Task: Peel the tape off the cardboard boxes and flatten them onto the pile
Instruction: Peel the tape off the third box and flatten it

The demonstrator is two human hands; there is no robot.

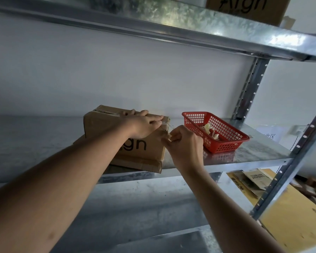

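A brown cardboard box [102, 128] with black lettering stands on the metal shelf [244, 154], resting on a flattened piece of cardboard [144, 163]. My left hand [142, 125] lies flat on the box's top near its right corner, fingers straight. My right hand [184, 141] is at the box's right corner with fingers curled, pinching the clear tape [165, 125] that runs over that corner. More tape crosses the top at the far left edge.
A red plastic basket [226, 141] with crumpled tape scraps [209, 129] sits right of the box. Another lettered box [248, 8] stands on the upper shelf. Flattened cardboard [295, 216] lies below at right. A slotted upright post [248, 88] stands behind the basket.
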